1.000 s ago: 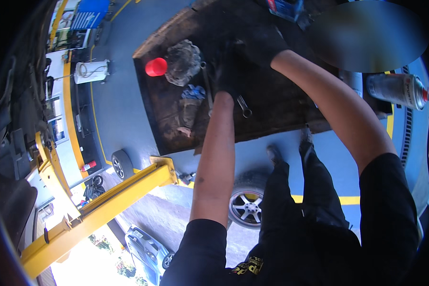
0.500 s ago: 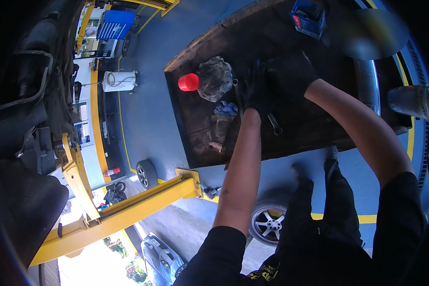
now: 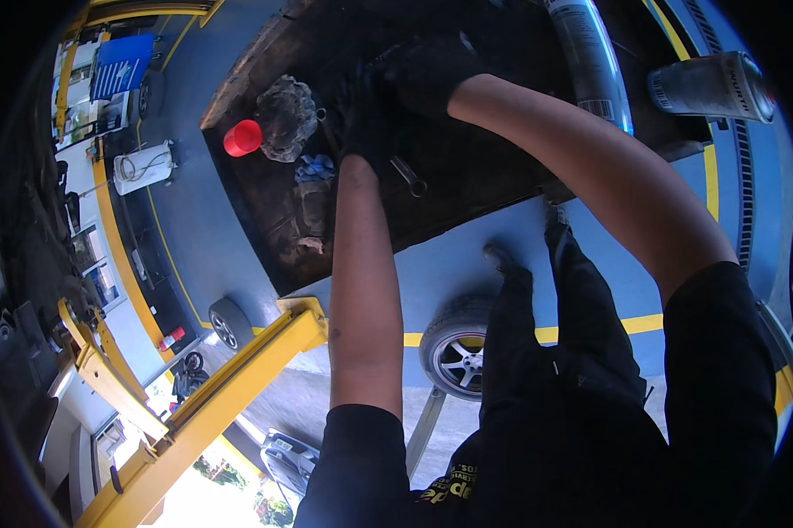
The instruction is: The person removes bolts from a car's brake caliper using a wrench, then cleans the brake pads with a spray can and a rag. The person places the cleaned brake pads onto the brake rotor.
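Note:
Both my hands wear black gloves and reach over a dark, stained work surface (image 3: 264, 255). My left hand (image 3: 366, 128) is low over it; its fingers blend into the dark background. Close by on the right, my right hand (image 3: 423, 81) has its fingers hidden in shadow. A wrench (image 3: 409, 177) lies just below the gloves, its ring end toward me. Another ring end (image 3: 321, 114) shows left of my left hand. Beside it sits a crumpled greyish plastic bundle (image 3: 288, 119) with a red cap (image 3: 242, 138) against it. A crumpled blue cloth or glove (image 3: 315, 168) lies below the bundle.
A tall spray can (image 3: 590, 66) lies at the right of the surface, and another can (image 3: 712, 86) is farther right. Yellow lift arm (image 3: 212, 414) crosses lower left. A wheel (image 3: 456, 352) stands on the floor near my legs. Dark vehicle parts (image 3: 18, 220) fill the left edge.
The whole view has shifted, so the surface and my arms appear farther left and higher. Both hands stay close together over the same part of the surface.

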`<act>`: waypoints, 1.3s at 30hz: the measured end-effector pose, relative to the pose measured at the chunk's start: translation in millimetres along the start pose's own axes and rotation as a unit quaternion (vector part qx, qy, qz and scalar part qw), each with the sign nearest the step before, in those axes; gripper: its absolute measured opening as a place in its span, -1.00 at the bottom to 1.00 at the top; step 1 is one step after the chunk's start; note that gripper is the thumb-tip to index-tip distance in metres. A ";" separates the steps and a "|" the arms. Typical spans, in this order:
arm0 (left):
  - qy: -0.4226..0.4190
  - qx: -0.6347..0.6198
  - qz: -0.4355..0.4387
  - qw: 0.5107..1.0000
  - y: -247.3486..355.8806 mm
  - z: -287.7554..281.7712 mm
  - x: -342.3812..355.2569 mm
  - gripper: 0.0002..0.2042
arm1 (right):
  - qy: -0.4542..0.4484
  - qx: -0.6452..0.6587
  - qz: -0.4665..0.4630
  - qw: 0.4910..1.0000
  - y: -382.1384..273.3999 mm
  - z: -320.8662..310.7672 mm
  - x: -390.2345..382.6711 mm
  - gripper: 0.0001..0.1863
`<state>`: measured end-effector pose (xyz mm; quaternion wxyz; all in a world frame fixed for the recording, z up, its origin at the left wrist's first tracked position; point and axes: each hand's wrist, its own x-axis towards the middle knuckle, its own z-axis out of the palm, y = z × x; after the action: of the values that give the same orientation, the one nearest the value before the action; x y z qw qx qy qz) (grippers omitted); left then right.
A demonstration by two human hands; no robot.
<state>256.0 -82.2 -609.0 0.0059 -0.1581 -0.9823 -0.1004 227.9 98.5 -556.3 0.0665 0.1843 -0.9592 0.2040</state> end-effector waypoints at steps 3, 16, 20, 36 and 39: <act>0.003 -0.032 0.016 0.999 -6.3 7.8 3.6 -0.19 | -0.040 -0.013 0.038 0.998 -6.8 -9.4 9.5 -0.75; -0.023 -0.018 0.007 1.000 164.8 -53.8 -63.5 -0.44 | 0.097 0.035 -0.110 0.989 129.0 -104.5 -83.9 -0.77; 0.056 -0.095 0.008 0.994 212.0 -40.8 -47.4 -0.59 | 0.032 0.169 0.015 0.985 127.0 -116.1 -115.9 -0.78; -0.125 -0.437 -0.171 0.874 188.9 -41.4 -39.7 -0.54 | -0.022 0.054 0.114 0.992 88.5 -60.9 -133.8 -0.77; -0.118 -0.369 -0.149 0.910 184.9 -29.9 -38.5 -0.58 | 0.003 0.040 0.133 0.990 86.8 -64.9 -130.6 -0.76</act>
<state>349.6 71.8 -545.2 -0.1835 -0.0112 -0.8808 -0.4363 318.9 241.8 -555.8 0.0345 0.0570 -0.9661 0.2494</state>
